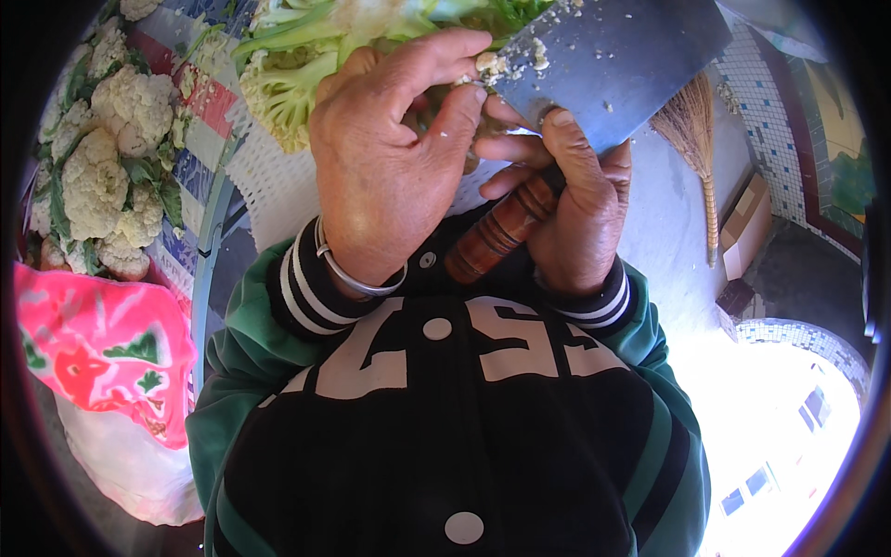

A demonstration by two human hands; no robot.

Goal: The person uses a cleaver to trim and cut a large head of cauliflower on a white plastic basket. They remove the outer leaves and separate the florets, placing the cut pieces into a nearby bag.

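My right hand (581, 209) grips a cleaver where its banded wooden handle (502, 226) meets the blade, with the thumb against the metal. The broad steel blade (612, 59) tilts up to the right, and pale cauliflower crumbs (539, 56) stick to it. My left hand (397, 146) is beside the blade's left corner, thumb and fingers apart, fingertips close to a clump of crumbs (492, 64). Whether they touch the blade is unclear. Behind the left hand lies a cut cauliflower (278, 94) with pale green stems, partly hidden by the hand.
Several cauliflower heads (115, 167) are piled at the left on a striped plastic sheet (209, 111). Below them hangs a pink patterned cloth (111, 348) over a whitish bag (132, 459). A straw broom (696, 132) and a cardboard box (746, 223) are on the right.
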